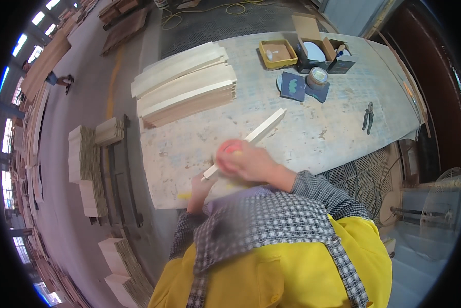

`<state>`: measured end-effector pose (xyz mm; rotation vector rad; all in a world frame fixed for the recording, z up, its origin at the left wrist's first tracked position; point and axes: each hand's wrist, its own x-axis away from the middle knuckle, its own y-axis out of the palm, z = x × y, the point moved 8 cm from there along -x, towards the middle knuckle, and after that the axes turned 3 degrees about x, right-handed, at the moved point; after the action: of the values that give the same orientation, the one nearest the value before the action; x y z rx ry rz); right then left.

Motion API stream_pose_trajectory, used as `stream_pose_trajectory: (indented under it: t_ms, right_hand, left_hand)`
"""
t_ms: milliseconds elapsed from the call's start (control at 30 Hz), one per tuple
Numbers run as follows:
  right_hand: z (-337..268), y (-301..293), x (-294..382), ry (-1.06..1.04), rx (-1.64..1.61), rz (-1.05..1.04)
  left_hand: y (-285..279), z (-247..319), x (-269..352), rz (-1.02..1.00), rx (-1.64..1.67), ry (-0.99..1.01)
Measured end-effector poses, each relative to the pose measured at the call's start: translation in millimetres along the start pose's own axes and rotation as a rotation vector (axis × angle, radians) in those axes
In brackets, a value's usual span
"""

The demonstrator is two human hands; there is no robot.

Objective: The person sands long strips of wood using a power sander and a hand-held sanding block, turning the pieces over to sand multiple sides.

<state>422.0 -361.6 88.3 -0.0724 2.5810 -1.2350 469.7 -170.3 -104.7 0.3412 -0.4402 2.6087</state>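
A pale wooden strip (265, 125) lies at a slant over the near part of the workbench. My left hand (202, 188) grips its near end. Over the strip's near half, my right hand (251, 161) holds a round red sanding pad or block (229, 154) against it; motion blur hides its exact kind. The strip's far end points away to the right, towards two dark abrasive sheets (293, 86) and a jar (317, 78) standing on one of them. A stack of pale wooden boards (188, 84) lies on the bench to the left.
Pliers (368, 118) lie on the bench (330, 127) at the right. A yellow tray (277, 54) and open cardboard boxes (313, 50) stand at its far side. Stacked wood pieces (85, 154) stand left of the bench. A person (57, 79) carries large boards far left. A fan (442, 204) stands right.
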Motion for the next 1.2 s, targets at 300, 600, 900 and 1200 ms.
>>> stream_pose_trajectory:
  t_ms: [300, 600, 900, 1200]
  right_hand:
    - [75.2, -52.8, 9.6, 0.491, 0.285, -0.263]
    - [166.5, -138.0, 55.1, 0.596, 0.576, 0.206]
    - [184.6, -106.6, 164.2, 0.807, 0.221, 0.389]
    - [179.8, -52.8, 186.7, 0.846, 0.234, 0.278]
  left_hand:
    - [3.1, -6.1, 1.2, 0.040, 0.029, 0.014]
    - [-7.9, -30.3, 3.2, 0.063, -0.110, -0.136]
    - [-70.1, 10.7, 14.4, 0.100, -0.825, 0.540]
    - [20.7, 47.9, 10.3, -0.154, -1.131, 0.390]
